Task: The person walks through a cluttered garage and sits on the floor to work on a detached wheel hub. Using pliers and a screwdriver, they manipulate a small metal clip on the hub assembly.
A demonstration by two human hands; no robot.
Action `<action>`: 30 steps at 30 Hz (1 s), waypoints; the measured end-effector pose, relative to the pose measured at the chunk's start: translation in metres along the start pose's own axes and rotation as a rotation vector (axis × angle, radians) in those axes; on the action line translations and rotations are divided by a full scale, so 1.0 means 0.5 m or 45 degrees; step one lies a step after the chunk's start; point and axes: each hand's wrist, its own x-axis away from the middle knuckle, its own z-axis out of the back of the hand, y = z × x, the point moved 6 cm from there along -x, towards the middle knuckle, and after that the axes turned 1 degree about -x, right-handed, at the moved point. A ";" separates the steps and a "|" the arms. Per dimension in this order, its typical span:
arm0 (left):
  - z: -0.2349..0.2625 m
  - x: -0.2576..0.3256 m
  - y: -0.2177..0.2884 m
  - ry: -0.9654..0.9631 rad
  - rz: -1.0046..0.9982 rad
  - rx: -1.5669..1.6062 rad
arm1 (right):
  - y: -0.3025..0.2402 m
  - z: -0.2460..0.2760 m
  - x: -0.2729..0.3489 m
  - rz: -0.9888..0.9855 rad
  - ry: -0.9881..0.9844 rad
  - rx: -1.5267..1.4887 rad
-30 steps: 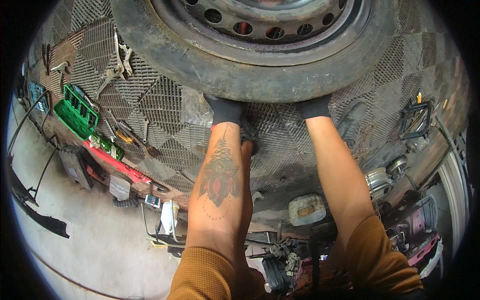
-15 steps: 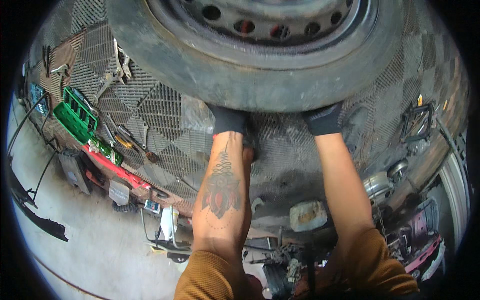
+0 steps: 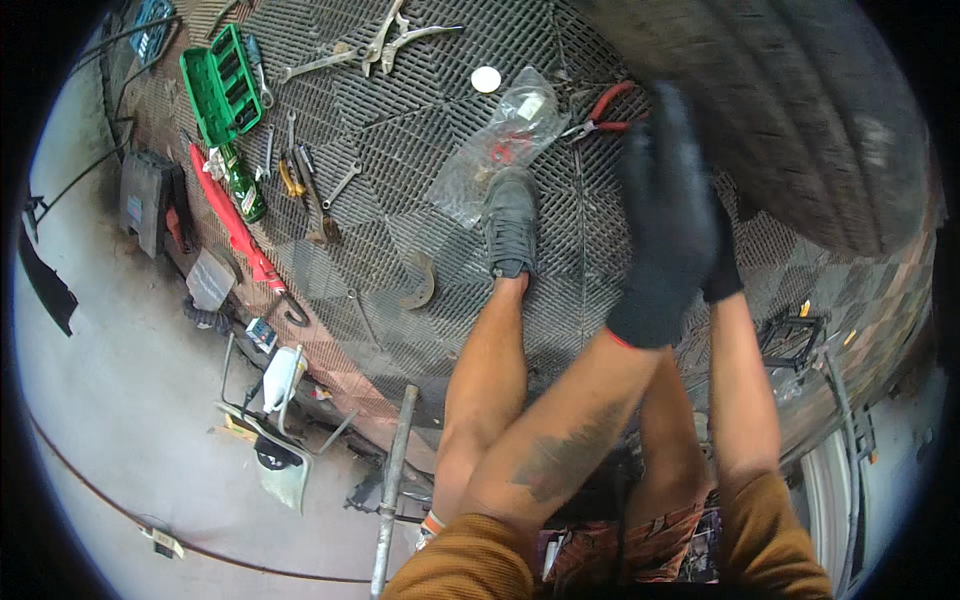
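A large black tyre [image 3: 800, 110] fills the upper right, its worn tread turned toward me. My left hand [image 3: 670, 210], in a black glove, is raised beside the tyre's left edge. Its fingers look stretched out, though motion smears them; I see nothing held in it. My right hand [image 3: 726, 265], also in a black glove, is mostly hidden behind the left one, close to the tyre's lower edge. Its fingers do not show. Left of my hands, red-handled pliers [image 3: 608, 110] lie on the mat by a crumpled clear plastic bag [image 3: 470, 165].
The ribbed mat [image 3: 400, 140] carries locking pliers [image 3: 385, 45], a green socket case [image 3: 205, 90], a green bottle [image 3: 243, 185], several wrenches and a red umbrella [image 3: 232, 225]. My shoe [image 3: 511, 215] stands beside the bag. A metal pole [image 3: 397, 480] rises at lower left.
The tyre has turned from showing its wheel face to showing its tread, and now sits at upper right. Both hands have left its lower edge and come together. The view has shifted.
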 end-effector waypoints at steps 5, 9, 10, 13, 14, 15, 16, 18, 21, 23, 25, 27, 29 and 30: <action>0.150 0.040 -0.200 0.068 -0.005 -0.543 | 0.004 -0.194 -0.115 0.224 -0.306 1.290; 0.259 0.045 -0.377 0.004 0.059 -0.984 | 0.013 -0.208 -0.177 0.159 -0.380 1.557; 0.278 0.049 -0.408 -0.019 0.065 -1.054 | 0.018 -0.216 -0.183 0.160 -0.372 1.558; 0.296 0.049 -0.440 -0.082 0.002 -1.260 | 0.037 -0.222 -0.170 0.222 -0.249 1.344; 0.281 0.047 -0.439 -0.099 -0.060 -1.335 | 0.045 -0.217 -0.160 0.262 -0.192 1.228; 0.284 0.045 -0.432 -0.107 -0.135 -1.474 | 0.062 -0.226 -0.140 0.269 -0.208 1.136; 0.288 0.044 -0.422 -0.114 -0.213 -1.614 | 0.076 -0.235 -0.120 0.280 -0.224 1.041; 0.318 0.049 -0.422 -0.094 -0.194 -1.664 | 0.111 -0.242 -0.062 0.141 -0.291 0.950; 0.227 0.053 -0.444 -0.148 -0.092 -1.424 | 0.200 -0.129 0.037 -0.226 -0.245 0.989; 0.236 0.055 -0.431 -0.083 0.002 -1.334 | 0.230 -0.122 0.101 -0.131 -0.255 0.793; 0.276 0.047 -0.412 0.027 0.083 -1.264 | 0.271 -0.142 0.192 -0.034 -0.347 0.551; 0.242 0.023 -0.415 0.065 0.137 -1.088 | 0.316 -0.105 0.261 -0.156 -0.389 0.484; 0.219 0.003 -0.414 0.107 0.217 -0.879 | 0.347 -0.063 0.290 -0.467 -0.490 0.533; 0.215 -0.004 -0.406 0.155 0.275 -0.743 | 0.359 -0.045 0.312 -0.613 -0.551 0.539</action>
